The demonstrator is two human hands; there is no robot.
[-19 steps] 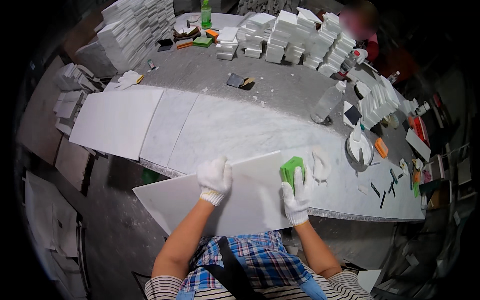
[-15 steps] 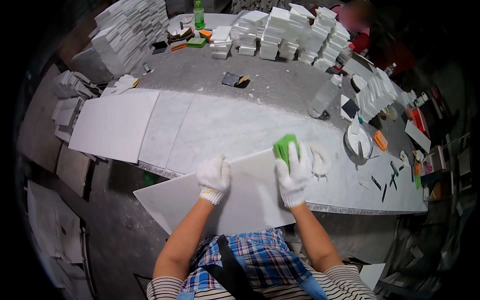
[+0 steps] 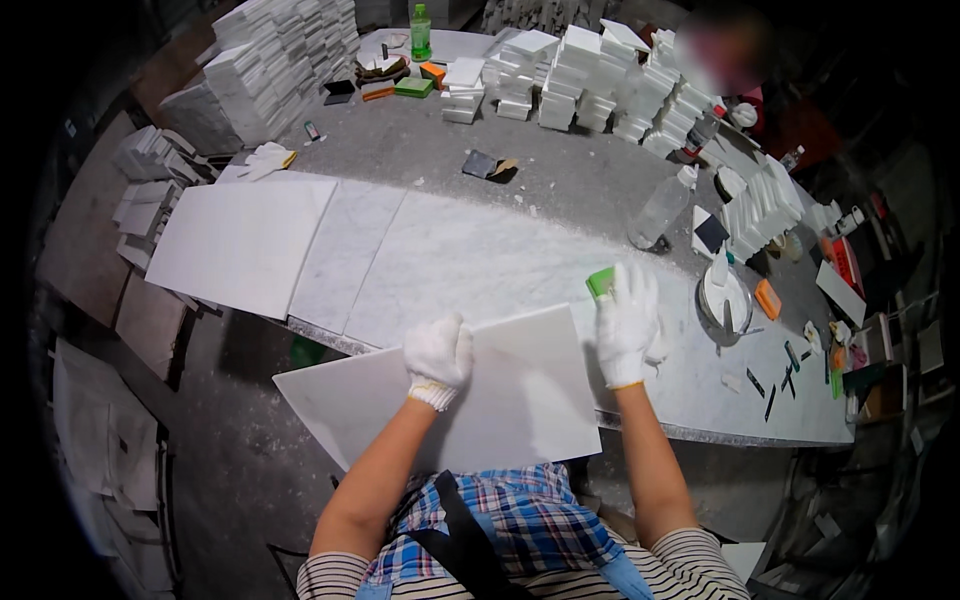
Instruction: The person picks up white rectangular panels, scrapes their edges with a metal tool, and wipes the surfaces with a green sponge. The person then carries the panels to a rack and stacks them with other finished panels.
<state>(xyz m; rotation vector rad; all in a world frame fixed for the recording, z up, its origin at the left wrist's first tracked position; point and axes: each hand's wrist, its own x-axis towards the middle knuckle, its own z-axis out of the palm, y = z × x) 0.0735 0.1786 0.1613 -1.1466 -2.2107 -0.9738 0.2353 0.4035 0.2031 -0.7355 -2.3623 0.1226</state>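
Note:
A white marble-like slab [image 3: 510, 385] lies tilted across my lap, its far edge over the table's front edge. My left hand [image 3: 438, 355], in a white knit glove, is closed at the slab's upper edge. To the right of the slab, my gloved right hand [image 3: 627, 325] is over the table with its fingers around a green sanding pad [image 3: 600, 282]. Only the pad's left part shows; the glove hides the rest. A white cloth-like lump peeks out beside the right wrist, mostly covered.
Another white slab [image 3: 240, 240] lies at the left of the table [image 3: 480, 235]. Tile stacks [image 3: 570, 80] line the back. On the right stand a clear bottle [image 3: 660, 205] and a bowl of white paste [image 3: 725, 303], with an orange block [image 3: 767, 298] nearby. A person is at the far right.
My right hand has moved right with the green pad, off the slab and over the table. My left hand stays at the slab's upper edge. The view has shifted slightly.

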